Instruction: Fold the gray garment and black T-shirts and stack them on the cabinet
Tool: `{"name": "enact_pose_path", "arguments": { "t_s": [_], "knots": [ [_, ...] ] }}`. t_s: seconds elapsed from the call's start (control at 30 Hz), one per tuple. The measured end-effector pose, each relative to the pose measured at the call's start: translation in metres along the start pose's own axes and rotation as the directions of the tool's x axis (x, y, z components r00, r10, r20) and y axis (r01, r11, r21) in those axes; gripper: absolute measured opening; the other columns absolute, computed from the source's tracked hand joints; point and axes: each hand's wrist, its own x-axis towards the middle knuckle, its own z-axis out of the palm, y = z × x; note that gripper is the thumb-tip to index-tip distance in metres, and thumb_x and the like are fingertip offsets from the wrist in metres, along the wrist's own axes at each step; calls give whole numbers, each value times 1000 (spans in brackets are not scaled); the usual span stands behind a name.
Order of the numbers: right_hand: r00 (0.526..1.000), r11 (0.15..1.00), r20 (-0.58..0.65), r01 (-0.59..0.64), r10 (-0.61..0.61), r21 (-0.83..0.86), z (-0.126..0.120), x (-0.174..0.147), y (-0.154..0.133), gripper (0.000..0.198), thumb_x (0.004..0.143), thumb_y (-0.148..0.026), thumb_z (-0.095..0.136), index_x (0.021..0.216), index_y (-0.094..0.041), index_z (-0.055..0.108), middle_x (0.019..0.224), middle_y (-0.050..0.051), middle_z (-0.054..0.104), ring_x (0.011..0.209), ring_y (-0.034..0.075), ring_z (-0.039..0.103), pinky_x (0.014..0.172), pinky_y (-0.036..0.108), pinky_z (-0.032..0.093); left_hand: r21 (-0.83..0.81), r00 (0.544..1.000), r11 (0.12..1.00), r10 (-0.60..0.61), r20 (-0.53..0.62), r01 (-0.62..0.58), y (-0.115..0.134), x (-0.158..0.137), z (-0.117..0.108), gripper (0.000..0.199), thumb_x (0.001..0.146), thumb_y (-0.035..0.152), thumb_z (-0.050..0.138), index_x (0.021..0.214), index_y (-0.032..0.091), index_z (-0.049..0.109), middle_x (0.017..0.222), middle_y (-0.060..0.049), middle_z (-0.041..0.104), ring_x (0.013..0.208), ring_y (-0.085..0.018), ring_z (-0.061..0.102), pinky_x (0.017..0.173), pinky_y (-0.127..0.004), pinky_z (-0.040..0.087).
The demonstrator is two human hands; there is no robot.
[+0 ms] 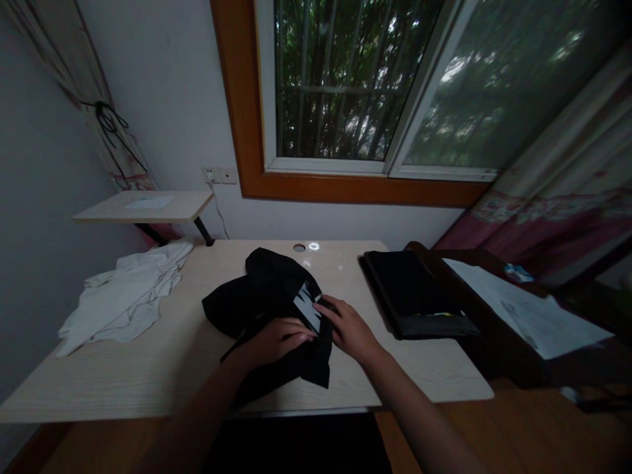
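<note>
A rumpled black garment (266,283) lies bunched on the middle of the pale wooden table (405,368). A white printed patch (307,307) with dark marks shows on it between my hands. My left hand (279,339) is closed at the near left edge of the patch, thumb and fingers pinching the fabric. On the other side, my right hand (350,328) grips the cloth at the patch's right edge. Folds hide some of the fingertips and the garment's full shape.
A crumpled white cloth (128,289) lies at the table's left, below a small raised shelf (148,205). Flat, folded black clothes (409,293) are stacked at the right. Beyond them, a paper sheet (523,306) rests on a dark surface. A window (360,79) is behind.
</note>
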Motion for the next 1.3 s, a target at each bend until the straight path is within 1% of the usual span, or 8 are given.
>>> {"name": "enact_pose_path", "arguments": {
  "t_s": [0.1, 0.23, 0.33, 0.53, 0.73, 0.87, 1.03, 1.3],
  "knots": [
    [999, 999, 19, -35, 35, 18, 1, 1, 1, 47, 86, -10, 57, 129, -28, 63, 144, 10, 53, 125, 27, 54, 103, 46, 48, 128, 984, 989, -51, -168, 73, -16, -4, -20, 31, 101, 32, 46, 118, 25, 71, 119, -6, 71, 113, -19, 63, 105, -36, 46],
    [981, 981, -30, -192, 193, 35, 4, 3, 5, 35, 85, -10, 57, 114, -25, 67, 131, 9, 61, 116, 26, 57, 98, 43, 49, 375, 894, 882, -104, -435, 285, -62, -20, -47, 33, 96, 29, 53, 126, 24, 65, 126, -9, 65, 119, -25, 57, 108, -48, 43],
    [944, 950, -110, -307, 311, 48, 6, 3, 12, 33, 85, -10, 56, 112, -25, 67, 128, 8, 62, 112, 26, 57, 98, 42, 48, 481, 839, 781, -99, -535, 399, -88, -35, -57, 40, 91, 30, 59, 131, 23, 62, 130, -10, 61, 125, -28, 53, 111, -52, 41],
    [871, 901, -230, -424, 434, 96, 13, -1, 29, 38, 86, -14, 49, 115, -26, 69, 131, 7, 60, 116, 27, 54, 102, 42, 46, 550, 789, 678, -72, -610, 488, -95, -45, -53, 53, 88, 37, 65, 138, 23, 54, 137, -11, 56, 130, -30, 49, 114, -50, 40],
    [863, 900, -253, -418, 436, 125, 19, -3, 36, 51, 85, -13, 47, 129, -30, 66, 133, 5, 61, 118, 27, 54, 105, 46, 47, 527, 738, 617, -133, -662, 584, -99, -41, -53, 66, 84, 44, 70, 143, 22, 49, 145, -13, 53, 132, -35, 47, 113, -54, 38],
    [856, 894, -257, -429, 448, 128, 22, -2, 39, 54, 85, -12, 48, 133, -30, 65, 134, 6, 62, 117, 29, 54, 104, 49, 48, 498, 724, 612, -186, -664, 614, -104, -41, -57, 53, 87, 39, 65, 136, 21, 56, 130, -13, 63, 123, -33, 56, 109, -49, 42],
    [848, 889, -265, -445, 458, 113, 26, -1, 44, 53, 86, -11, 47, 133, -27, 66, 134, 7, 63, 118, 29, 55, 104, 48, 49, 461, 714, 613, -256, -652, 641, -103, -42, -60, 23, 91, 31, 56, 107, 21, 68, 114, -11, 66, 107, -26, 64, 99, -39, 49],
    [861, 893, -239, -445, 449, 72, 20, 3, 39, 52, 86, -9, 47, 131, -25, 67, 135, 7, 63, 118, 27, 55, 103, 44, 47, 398, 659, 605, -298, -690, 690, -105, -44, -66, 15, 92, 28, 51, 98, 22, 63, 107, -9, 66, 97, -24, 66, 90, -36, 51]
  ]
}}
